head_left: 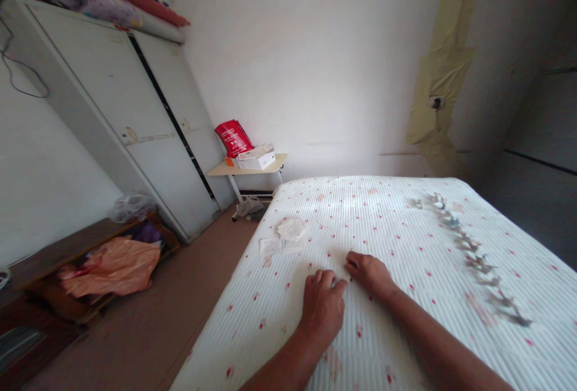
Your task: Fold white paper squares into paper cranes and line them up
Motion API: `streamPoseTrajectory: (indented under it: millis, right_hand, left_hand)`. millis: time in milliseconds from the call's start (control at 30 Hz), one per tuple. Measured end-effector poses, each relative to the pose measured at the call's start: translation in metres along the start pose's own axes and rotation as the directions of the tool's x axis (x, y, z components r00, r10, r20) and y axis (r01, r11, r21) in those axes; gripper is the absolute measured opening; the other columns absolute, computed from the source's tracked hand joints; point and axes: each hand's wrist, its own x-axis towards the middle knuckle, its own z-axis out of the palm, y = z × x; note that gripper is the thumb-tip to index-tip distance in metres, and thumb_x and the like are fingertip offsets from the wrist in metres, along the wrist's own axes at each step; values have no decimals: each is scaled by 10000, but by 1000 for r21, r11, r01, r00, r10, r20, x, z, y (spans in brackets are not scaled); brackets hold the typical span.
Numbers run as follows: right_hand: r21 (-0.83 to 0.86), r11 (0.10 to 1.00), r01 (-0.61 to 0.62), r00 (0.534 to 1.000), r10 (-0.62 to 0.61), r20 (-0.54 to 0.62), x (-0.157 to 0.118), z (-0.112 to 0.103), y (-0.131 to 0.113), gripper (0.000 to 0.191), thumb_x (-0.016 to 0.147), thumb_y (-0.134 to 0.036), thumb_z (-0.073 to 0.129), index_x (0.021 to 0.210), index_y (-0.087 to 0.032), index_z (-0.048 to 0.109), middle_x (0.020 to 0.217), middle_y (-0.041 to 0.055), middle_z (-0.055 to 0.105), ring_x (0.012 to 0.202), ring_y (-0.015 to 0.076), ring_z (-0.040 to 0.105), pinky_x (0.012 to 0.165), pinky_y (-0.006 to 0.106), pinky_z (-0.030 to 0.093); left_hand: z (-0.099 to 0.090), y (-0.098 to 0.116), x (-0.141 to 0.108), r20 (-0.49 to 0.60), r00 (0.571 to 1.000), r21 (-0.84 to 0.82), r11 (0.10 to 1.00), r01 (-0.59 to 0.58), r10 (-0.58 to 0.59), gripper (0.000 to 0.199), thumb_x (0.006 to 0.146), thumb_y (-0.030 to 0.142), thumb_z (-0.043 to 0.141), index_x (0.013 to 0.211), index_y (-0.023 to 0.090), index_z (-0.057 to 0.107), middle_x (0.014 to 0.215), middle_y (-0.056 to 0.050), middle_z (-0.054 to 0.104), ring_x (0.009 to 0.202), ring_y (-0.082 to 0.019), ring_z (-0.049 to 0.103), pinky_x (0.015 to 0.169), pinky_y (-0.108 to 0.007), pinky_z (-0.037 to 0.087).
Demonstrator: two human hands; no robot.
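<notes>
Both my hands rest low over the white bed cover [333,217] with small red flower marks. My left hand [322,301] has its fingers curled down and its thumb drawn in toward the index finger; whatever is under them is hidden. A little higher and to the right, my right hand [367,271] is closed, fingertips pressed together near the cloth, and I cannot make out what it holds. Beyond my left hand lie several thin printed paper pieces [288,238]. On the right side of the bed runs a slanting row of small folded, pointed figures [471,247], blurred in detail.
At the bed's far left corner stands a small table [216,170] with a red bag [234,137] and a white box [256,161]. A grey cabinet [148,109] with rolled mats [117,3] on top is at left. Below it, an orange bag [112,268] lies on a low wooden unit.
</notes>
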Motion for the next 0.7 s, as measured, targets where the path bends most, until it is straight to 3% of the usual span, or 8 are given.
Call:
streamPoseTrajectory:
  millis: [233,467,700]
  right_hand:
    - [10,1000,-27,999,27,28,-1,-5,-3,182,852,-266,439,739,-205,568,684,10,620,624,119,527,534,225,222]
    - [0,999,-38,998,38,43,1,-5,-3,187,847,-274,440,744,-201,578,689,18,630,615,126,533,528,230,220]
    - [28,999,-32,999,31,32,0,-6,-3,187,850,-267,445,737,-200,578,684,11,620,622,118,526,542,223,232]
  left_hand:
    - [-3,-4,3,-95,995,-112,994,15,-26,308,741,72,450,939,231,625,930,-29,582,916,-181,475,832,-334,383]
    - [-13,5,5,-35,997,-150,986,-77,73,303,745,159,480,1014,230,601,1083,-31,574,1029,-204,449,904,-367,350]
    - [-4,-7,9,-60,991,-163,981,108,-119,251,745,145,488,930,235,633,982,-7,597,972,-172,474,877,-335,358]
